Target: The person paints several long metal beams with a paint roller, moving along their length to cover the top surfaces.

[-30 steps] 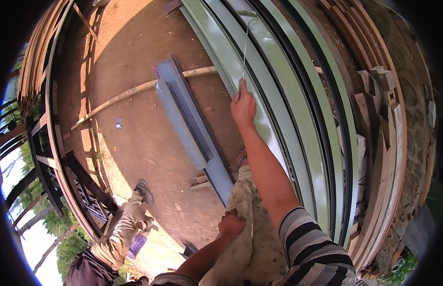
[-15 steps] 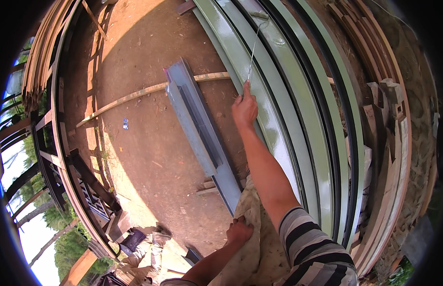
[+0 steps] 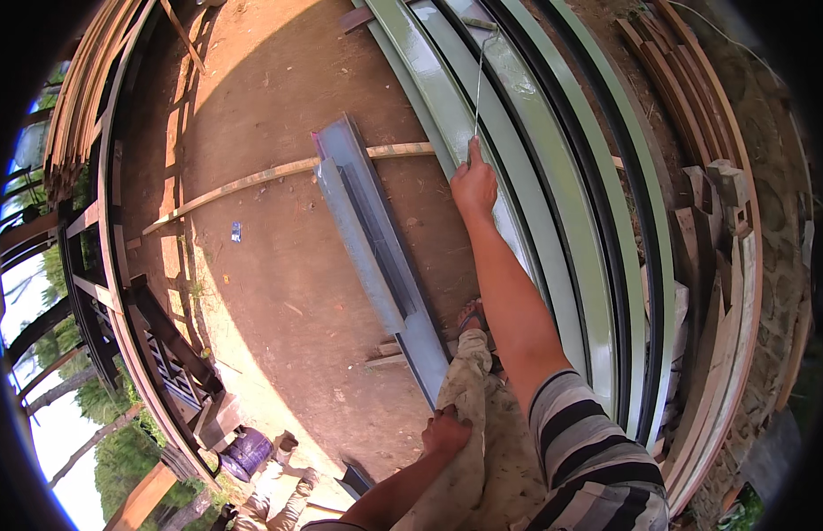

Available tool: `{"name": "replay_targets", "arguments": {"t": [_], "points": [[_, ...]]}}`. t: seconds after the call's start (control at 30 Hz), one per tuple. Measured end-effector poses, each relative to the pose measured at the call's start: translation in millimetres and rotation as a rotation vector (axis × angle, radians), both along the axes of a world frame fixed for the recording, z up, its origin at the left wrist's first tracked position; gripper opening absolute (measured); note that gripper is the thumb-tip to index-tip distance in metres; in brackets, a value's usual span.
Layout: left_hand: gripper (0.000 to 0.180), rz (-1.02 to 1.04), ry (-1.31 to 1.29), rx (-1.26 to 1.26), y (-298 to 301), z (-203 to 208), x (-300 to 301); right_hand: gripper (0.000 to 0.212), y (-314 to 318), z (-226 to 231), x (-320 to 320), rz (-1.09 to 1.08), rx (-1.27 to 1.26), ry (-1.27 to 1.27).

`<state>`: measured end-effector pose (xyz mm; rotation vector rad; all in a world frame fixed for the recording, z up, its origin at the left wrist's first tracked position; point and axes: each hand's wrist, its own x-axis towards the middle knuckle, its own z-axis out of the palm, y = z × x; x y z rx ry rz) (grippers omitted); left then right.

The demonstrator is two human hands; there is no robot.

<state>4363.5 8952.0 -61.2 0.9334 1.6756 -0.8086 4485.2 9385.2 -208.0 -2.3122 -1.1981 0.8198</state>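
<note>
My right hand point(image 3: 474, 184) is stretched forward and gripped on the thin metal handle of a paint roller point(image 3: 479, 62). The roller head lies far ahead on a long pale green painted steel beam point(image 3: 447, 97), one of several lying side by side. My left hand point(image 3: 445, 431) rests low on my knee, fingers curled on the light cloth of my trousers point(image 3: 469, 398). My sandalled foot point(image 3: 472, 316) stands beside a grey steel channel point(image 3: 367, 239) that lies on the dirt.
A long wooden pole point(image 3: 252, 180) crosses the brown dirt floor under the grey channel. Stacked timber point(image 3: 712, 203) lines the right side. Dark metal frames point(image 3: 155, 336) stand at the left. Another person point(image 3: 279, 482) crouches at the lower left by a dark bucket point(image 3: 245, 453).
My right hand has pushed the roller farther forward along the green beam. The view has shifted, and the person at lower left has moved lower in the frame.
</note>
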Motion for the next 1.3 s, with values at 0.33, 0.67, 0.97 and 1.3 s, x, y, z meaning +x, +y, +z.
{"name": "replay_targets", "arguments": {"t": [0.33,0.67,0.97,1.3], "points": [[0.074,-0.065,0.026,-0.039,-7,-1,6,0.065,-72,17,17,0.009,-0.073,-0.079],[0.068,-0.164,0.029,0.028,-30,-7,12,0.076,-199,16,3,-0.098,-0.125,0.094],[0.069,-0.284,0.035,0.026,-54,-7,21,0.083,-347,31,44,-0.087,-0.262,0.050],[0.067,-0.489,0.090,0.070,-91,-7,37,0.079,-529,53,72,-0.109,-0.321,0.002]]}}
